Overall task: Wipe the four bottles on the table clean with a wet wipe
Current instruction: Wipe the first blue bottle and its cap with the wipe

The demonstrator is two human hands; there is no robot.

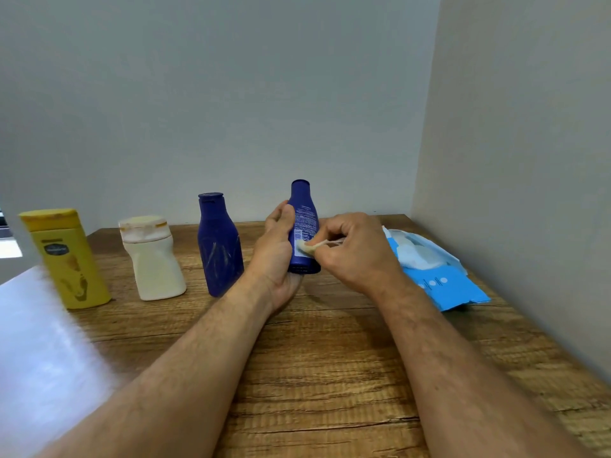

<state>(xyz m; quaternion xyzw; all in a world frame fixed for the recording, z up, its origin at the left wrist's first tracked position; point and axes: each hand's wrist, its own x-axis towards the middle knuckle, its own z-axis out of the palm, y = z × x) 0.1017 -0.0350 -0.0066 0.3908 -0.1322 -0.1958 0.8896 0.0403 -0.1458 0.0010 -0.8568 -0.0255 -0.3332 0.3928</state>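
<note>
Bottles stand in a row on the wooden table [330, 375]: a yellow bottle [67, 259] far left, a white bottle [152, 259] beside it, then a scuffed blue bottle [220, 246]. At the right, near the wall, I see an open blue wipe pack [433, 272]. My left hand [279, 256] grips the second blue bottle [302, 223] upright, its base at my palm above the table. My right hand [353, 252] pinches a bunched wet wipe [305, 247], fingers curled, pressing it against the bottle's lower label side.
</note>
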